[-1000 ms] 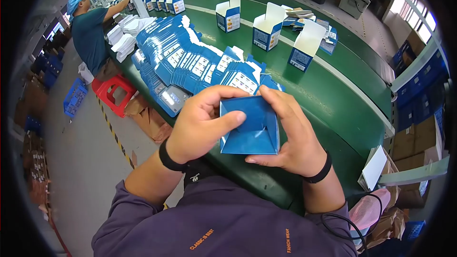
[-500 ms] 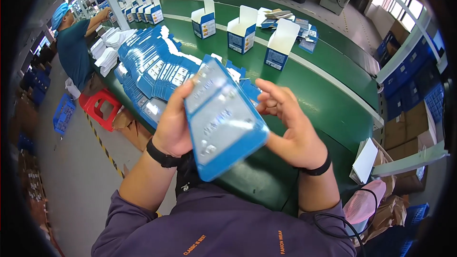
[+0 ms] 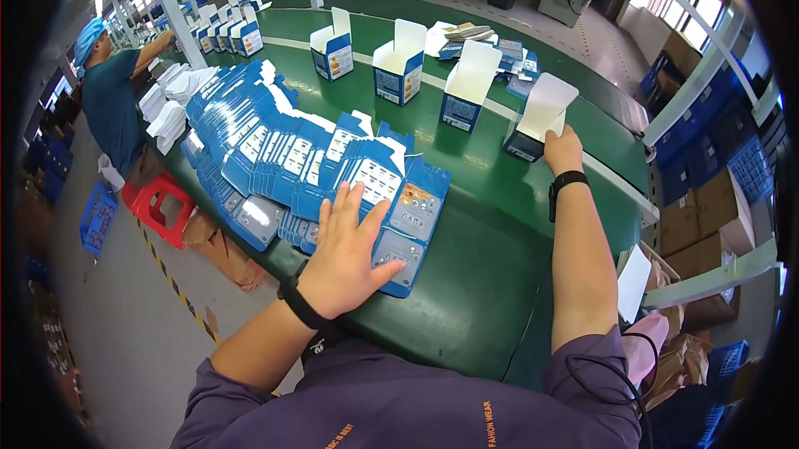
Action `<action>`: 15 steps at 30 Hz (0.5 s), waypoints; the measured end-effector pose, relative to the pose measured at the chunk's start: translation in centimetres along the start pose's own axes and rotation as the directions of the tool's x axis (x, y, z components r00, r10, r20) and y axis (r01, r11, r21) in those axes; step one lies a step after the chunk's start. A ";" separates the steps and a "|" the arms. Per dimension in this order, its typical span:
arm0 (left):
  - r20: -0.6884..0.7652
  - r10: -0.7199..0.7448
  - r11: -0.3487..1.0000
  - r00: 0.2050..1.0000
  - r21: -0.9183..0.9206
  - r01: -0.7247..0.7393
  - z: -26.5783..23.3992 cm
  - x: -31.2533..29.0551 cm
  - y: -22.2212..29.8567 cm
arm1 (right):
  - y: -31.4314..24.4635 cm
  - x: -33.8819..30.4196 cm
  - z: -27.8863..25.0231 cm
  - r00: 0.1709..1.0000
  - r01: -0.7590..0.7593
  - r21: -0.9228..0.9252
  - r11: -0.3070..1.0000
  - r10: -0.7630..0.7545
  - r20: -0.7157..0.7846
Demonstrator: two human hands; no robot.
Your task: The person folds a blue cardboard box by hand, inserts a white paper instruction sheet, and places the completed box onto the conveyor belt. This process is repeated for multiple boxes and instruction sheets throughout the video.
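Observation:
At the right end of a row of blue-and-white cartons, my right hand (image 3: 564,152) is closed on the near right side of an opened-out carton (image 3: 523,147). That carton stands on the green table with its white flap raised. My left hand (image 3: 343,262) is spread, fingers apart, over the flat blue cartons (image 3: 409,214) at the near end of a fanned pile. Whether its fingertips press on them I cannot tell. Three more opened-out cartons stand along the row: one (image 3: 463,108) beside mine, another (image 3: 398,81) and a third (image 3: 334,58) farther left.
Bundles of white sheets (image 3: 170,120) lie left of the pile. A loose heap of printed pieces (image 3: 516,58) sits across the pale strip. On the far left a person (image 3: 115,108) in a blue cap reaches toward more cartons. A red stool (image 3: 158,214) stands below the table's left edge.
Half a second ago a folded-flat carton was before me in my left hand, my right hand beside it. Now my right hand is out at a standing carton; my left has lowered over the pile.

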State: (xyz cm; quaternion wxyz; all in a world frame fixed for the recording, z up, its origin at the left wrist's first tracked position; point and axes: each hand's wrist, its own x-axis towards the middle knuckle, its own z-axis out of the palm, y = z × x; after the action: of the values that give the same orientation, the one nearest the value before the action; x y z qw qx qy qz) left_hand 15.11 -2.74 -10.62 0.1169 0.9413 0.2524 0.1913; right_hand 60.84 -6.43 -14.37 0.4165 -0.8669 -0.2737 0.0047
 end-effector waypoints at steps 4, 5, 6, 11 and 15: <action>-0.021 -0.040 0.997 0.999 0.072 0.041 1.7 0.6 -0.2 | 0.2 -1.8 0.9 0.921 0.074 -0.243 0.967 -0.160 -0.356; -0.026 -0.062 0.995 0.998 0.082 0.064 2.0 0.3 -0.5 | -3.4 -4.8 -0.2 0.946 0.142 -0.105 0.984 -0.166 -0.280; -0.034 -0.089 0.991 0.995 0.096 0.092 2.1 -0.1 -0.6 | -6.2 -7.7 -0.3 0.961 0.195 0.040 0.980 -0.183 -0.205; -0.063 -0.076 0.992 0.995 0.099 0.082 4.0 -0.3 -1.0 | -6.5 -16.6 7.1 0.736 0.658 0.081 0.749 -0.662 0.140; -0.087 -0.092 0.988 0.992 0.116 0.102 4.1 -0.6 -0.9 | -7.6 -18.5 7.8 0.682 0.684 0.162 0.711 -0.703 0.203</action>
State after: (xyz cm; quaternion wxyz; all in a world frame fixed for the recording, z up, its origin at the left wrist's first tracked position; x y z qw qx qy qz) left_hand 15.96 -2.85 -14.79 0.0585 0.9247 0.3134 0.2082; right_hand 39.73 -5.83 -18.00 0.3809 -0.6750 -0.6310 -0.0341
